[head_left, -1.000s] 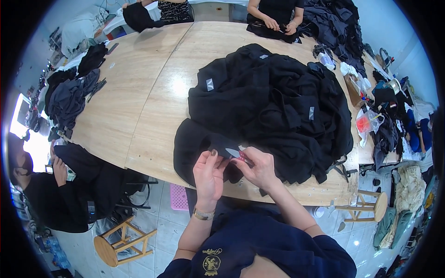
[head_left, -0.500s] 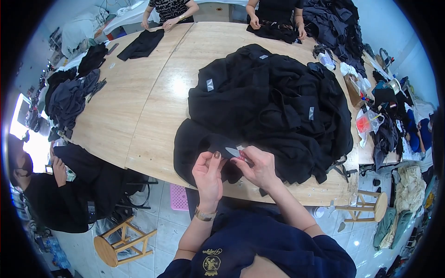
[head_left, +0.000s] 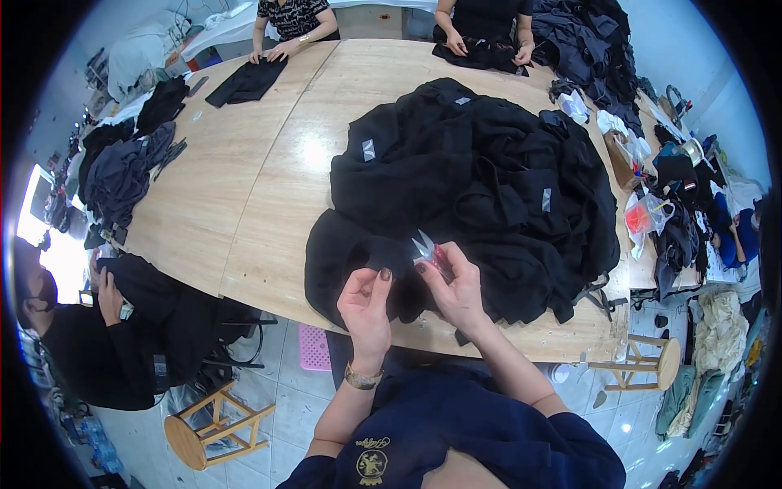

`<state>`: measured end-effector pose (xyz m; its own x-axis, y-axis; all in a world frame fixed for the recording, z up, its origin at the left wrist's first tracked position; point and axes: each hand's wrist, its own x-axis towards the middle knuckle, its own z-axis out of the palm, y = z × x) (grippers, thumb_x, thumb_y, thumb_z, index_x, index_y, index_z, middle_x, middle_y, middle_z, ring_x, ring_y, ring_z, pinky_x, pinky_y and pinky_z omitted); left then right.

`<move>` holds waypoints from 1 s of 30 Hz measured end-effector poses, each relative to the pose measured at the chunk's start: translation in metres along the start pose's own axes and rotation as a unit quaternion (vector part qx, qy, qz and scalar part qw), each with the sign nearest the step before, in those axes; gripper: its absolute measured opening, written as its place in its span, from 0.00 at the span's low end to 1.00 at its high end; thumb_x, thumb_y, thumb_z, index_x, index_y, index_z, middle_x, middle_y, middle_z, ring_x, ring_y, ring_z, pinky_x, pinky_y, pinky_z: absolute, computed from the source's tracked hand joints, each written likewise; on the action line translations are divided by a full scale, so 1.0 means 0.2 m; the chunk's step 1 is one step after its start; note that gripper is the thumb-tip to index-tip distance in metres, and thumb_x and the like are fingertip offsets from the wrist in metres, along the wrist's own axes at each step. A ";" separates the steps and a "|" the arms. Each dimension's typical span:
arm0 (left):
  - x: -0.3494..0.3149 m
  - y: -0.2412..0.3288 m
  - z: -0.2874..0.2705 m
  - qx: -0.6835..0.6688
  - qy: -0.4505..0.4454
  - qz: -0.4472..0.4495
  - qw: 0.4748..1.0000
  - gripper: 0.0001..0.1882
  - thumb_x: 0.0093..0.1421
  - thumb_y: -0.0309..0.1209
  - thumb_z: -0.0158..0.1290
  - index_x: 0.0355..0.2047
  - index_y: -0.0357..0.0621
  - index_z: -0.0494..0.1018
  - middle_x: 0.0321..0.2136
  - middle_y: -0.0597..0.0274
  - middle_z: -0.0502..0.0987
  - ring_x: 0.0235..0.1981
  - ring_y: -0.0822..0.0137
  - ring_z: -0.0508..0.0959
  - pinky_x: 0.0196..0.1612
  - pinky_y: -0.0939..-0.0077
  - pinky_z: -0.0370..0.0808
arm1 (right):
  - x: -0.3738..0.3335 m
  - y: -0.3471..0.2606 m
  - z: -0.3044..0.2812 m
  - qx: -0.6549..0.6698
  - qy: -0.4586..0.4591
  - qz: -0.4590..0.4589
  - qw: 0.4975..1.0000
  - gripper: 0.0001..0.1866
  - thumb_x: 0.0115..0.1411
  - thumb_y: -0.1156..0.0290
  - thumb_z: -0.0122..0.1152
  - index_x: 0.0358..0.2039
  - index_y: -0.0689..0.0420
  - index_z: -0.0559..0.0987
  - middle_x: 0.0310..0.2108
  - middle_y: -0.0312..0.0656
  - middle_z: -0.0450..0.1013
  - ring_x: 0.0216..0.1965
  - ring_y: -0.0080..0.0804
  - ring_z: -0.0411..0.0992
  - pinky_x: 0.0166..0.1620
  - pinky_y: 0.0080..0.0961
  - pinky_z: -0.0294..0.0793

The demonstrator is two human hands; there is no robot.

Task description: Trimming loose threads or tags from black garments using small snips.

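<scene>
Holding small red-handled snips point(head_left: 437, 255) was the right hand point(head_left: 459, 287), closed round the grip; pale blades parted, tips turned away from the wearer, a hold seemingly suited to keeping the points off the fingers and the thumb ready to squeeze. Left hand point(head_left: 366, 314): narrow, thumb against curled fingers, over the near part of the black cloth heap point(head_left: 489, 191); whether a fold was caught between them could not be told. Hands near each other but apart, probably so that blades and fingertips shared one small working spot.

Cloth heap: loosely piled on the wooden table point(head_left: 277, 179), directly before the wearer, likely for easy reach; pale labels point(head_left: 369, 150) face up. Far edge: two people point(head_left: 483, 20), hands at smaller black pieces point(head_left: 247, 81). Left rim: grey and black cloth point(head_left: 122, 179), perhaps set there to stay separate. Right: clear cup with red contents point(head_left: 639, 218), beside the heap, perhaps off it against spills. Floor: wooden stool point(head_left: 186, 442), left of the wearer
</scene>
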<state>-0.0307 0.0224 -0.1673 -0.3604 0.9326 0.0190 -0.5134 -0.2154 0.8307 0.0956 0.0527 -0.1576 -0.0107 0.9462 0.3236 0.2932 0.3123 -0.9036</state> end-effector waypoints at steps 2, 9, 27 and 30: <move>0.00 0.00 0.00 0.006 -0.002 0.003 1.000 0.02 0.58 0.21 0.53 0.31 0.36 0.72 0.25 0.68 0.75 0.26 0.83 0.70 0.32 0.91 0.66 | 0.01 -0.01 0.01 0.055 -0.005 0.036 0.998 0.13 0.54 0.67 0.63 0.26 0.61 0.70 0.14 0.36 0.64 0.16 0.20 0.59 0.22 0.18 0.60; -0.01 0.01 0.00 0.025 -0.012 -0.001 1.000 0.02 0.58 0.21 0.52 0.31 0.35 0.71 0.26 0.68 0.75 0.26 0.84 0.70 0.31 0.93 0.65 | 0.04 -0.04 0.03 0.072 -0.046 0.046 0.995 0.12 0.53 0.69 0.64 0.29 0.62 0.71 0.15 0.33 0.64 0.18 0.14 0.57 0.22 0.15 0.59; 0.00 0.02 0.01 0.169 -0.079 0.072 0.980 0.26 0.52 0.11 0.52 0.51 0.35 0.60 0.34 0.61 0.70 0.39 0.74 0.72 0.45 0.82 0.71 | 0.01 -0.01 0.02 0.094 -0.097 -0.014 0.991 0.08 0.54 0.82 0.54 0.36 0.64 0.73 0.25 0.42 0.74 0.26 0.21 0.72 0.31 0.16 0.70; 0.00 0.00 -0.01 0.251 -0.083 0.078 0.961 0.26 0.52 0.11 0.51 0.52 0.34 0.63 0.35 0.60 0.70 0.39 0.73 0.72 0.45 0.80 0.71 | 0.00 -0.01 0.00 0.197 -0.098 0.078 0.972 0.07 0.60 0.77 0.53 0.38 0.64 0.74 0.32 0.38 0.76 0.31 0.15 0.70 0.34 0.16 0.71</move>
<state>-0.0324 0.0219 -0.1691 -0.2510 0.9428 0.2194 -0.0072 -0.2284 0.9735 0.0949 0.0522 -0.1557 -0.1893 0.9705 0.1491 -0.0834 0.1354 -0.9873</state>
